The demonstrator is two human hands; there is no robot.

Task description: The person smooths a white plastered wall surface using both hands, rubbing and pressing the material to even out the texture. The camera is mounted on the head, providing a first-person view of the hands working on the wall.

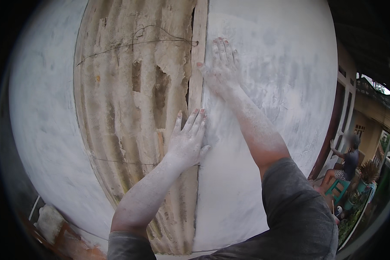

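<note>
1. My right hand (223,76) is open and flat, its fingers pointing upward, and it lies on the white wall panel (286,78), close to the panel's left edge.
2. My left hand (185,145) is also open, lower than the right one. Its fingers reach up across the lower part of the wooden strip (198,60), and its thumb is turned toward the white panel. I cannot tell how firmly it presses.
3. Both hands hold no object, and white powder or paste covers them and goes along my forearms.
4. The white panel stands in front of me, to the right of the strip; its surface shows grey, cloudy patches.
5. To the left of the strip is a brown corrugated sheet (117,86), stained and damaged, with a thin wire (160,40) running across it.
6. Farther left there is another white wall (43,104).
7. At the far right, another person (350,158) sits on a green stool (338,189), near a potted plant (369,171).
</note>
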